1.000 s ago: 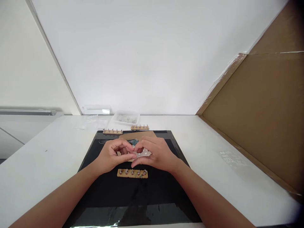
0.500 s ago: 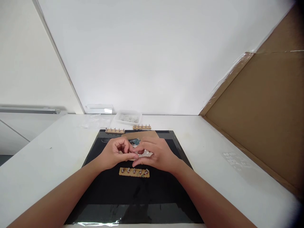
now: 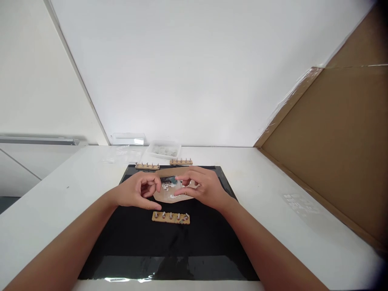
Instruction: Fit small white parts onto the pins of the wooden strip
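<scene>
Over the black mat (image 3: pixel 169 246), my left hand (image 3: pixel 138 190) is open, its thumb and curled fingers apart with nothing seen between them. My right hand (image 3: pixel 206 188) faces it, also open, with a gap between thumb and fingertips. Behind the hands lies a brown sheet (image 3: pixel 162 197), bearing small white scraps (image 3: pixel 166 186) and a dark blue-green piece (image 3: pixel 171 180); the right hand covers part of it. In front of both hands rests a tan strip (image 3: pixel 170 218) with several small metal studs standing along it. Neither hand touches that strip.
Two similar studded strips lie at the mat's far edge, one left (image 3: pixel 147 166) and one right (image 3: pixel 181 162). Behind them stands a clear plastic tray (image 3: pixel 164 149) with small pieces inside, beside crumpled clear plastic (image 3: pixel 124 154). A brown cardboard panel (image 3: pixel 333 141) leans at the right.
My hands were together with fingertips meeting; they have moved apart, left hand leftward, and their fingers have opened. More of the brown sheet and white scraps shows between them.
</scene>
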Tool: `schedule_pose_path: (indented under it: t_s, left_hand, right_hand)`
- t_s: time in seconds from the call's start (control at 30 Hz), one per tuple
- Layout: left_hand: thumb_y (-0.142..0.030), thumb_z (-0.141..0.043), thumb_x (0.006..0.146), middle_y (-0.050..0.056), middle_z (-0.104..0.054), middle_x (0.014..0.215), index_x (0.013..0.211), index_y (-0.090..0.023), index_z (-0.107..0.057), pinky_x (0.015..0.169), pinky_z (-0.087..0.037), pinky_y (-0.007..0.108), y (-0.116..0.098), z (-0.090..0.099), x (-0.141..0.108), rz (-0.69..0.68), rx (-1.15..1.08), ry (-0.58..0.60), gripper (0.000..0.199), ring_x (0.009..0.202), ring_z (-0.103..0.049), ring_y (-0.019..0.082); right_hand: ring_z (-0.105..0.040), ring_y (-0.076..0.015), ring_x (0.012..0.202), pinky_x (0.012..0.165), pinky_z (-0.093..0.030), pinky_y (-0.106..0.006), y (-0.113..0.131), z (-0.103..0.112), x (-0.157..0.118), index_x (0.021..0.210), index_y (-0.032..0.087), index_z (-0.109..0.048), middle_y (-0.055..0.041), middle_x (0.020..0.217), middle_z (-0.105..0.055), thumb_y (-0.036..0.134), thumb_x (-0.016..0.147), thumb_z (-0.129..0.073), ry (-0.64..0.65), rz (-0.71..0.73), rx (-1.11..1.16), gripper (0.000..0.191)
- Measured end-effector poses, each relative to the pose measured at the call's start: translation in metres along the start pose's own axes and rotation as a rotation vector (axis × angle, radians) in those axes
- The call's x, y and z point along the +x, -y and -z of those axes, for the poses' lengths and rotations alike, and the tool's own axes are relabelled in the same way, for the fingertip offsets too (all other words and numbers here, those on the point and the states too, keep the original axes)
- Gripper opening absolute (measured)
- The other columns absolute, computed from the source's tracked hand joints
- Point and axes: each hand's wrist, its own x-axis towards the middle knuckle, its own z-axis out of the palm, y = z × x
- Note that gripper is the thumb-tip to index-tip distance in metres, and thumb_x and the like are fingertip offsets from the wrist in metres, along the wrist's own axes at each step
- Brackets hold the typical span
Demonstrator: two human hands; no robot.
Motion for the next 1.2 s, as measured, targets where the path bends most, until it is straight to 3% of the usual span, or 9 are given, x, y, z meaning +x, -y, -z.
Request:
schedule_pose_path:
  t_s: [0.17,0.3,0.67,0.97,1.2]
  left_hand:
    - [-0.035,-0.092,0.075,-0.010,-0.042,0.055,0.095,-0.017,-0.077,0.050,-0.031,0.022,-0.002,0.011,-0.007,0.165,0.048,0.204,0.030,0.049,-0.034,0.006]
    - [-0.042,-0.089,0.078,-0.008,-0.044,0.054,0.102,-0.018,-0.083,0.049,-0.031,0.023,0.001,0.008,-0.006,0.199,0.110,0.270,0.034,0.048,-0.036,0.007]
    - [-0.044,-0.084,0.083,-0.005,-0.049,0.053,0.103,-0.023,-0.087,0.049,-0.030,0.024,0.004,0.000,0.000,0.175,0.248,0.304,0.029,0.047,-0.038,0.008]
    - [-0.029,-0.077,0.087,-0.003,-0.054,0.052,0.095,-0.022,-0.088,0.046,-0.030,0.023,0.002,-0.002,0.000,0.080,0.298,0.281,0.015,0.045,-0.040,0.008]
    - [-0.020,-0.075,0.085,-0.005,-0.051,0.055,0.093,-0.021,-0.086,0.049,-0.033,0.022,-0.004,-0.004,-0.001,0.131,0.303,0.255,0.013,0.048,-0.042,0.008]
  right_hand:
    - [-0.071,-0.0149,0.077,0.072,-0.056,-0.026,-0.001,-0.003,-0.002,0.107,0.023,-0.077,-0.0011,0.084,-0.075,0.052,0.088,-0.081,0.004,-0.023,-0.019,0.035]
    - [-0.072,-0.0152,0.078,0.071,-0.055,-0.026,-0.001,-0.003,-0.002,0.109,0.023,-0.077,-0.0003,0.083,-0.075,0.053,0.089,-0.080,0.044,-0.050,-0.047,0.036]
    - [-0.070,-0.0144,0.079,0.073,-0.053,-0.026,0.001,-0.001,0.000,0.108,0.022,-0.075,0.0008,0.082,-0.075,0.052,0.088,-0.081,0.050,0.004,-0.069,0.036]
    - [-0.071,-0.0142,0.079,0.071,-0.050,-0.026,0.001,-0.001,-0.002,0.108,0.023,-0.076,0.0013,0.083,-0.077,0.054,0.089,-0.079,0.102,-0.031,-0.115,0.036]
    - [-0.071,-0.0142,0.077,0.067,-0.048,-0.025,0.002,-0.002,-0.003,0.106,0.022,-0.075,0.0010,0.083,-0.077,0.052,0.088,-0.081,0.122,-0.035,-0.098,0.035]
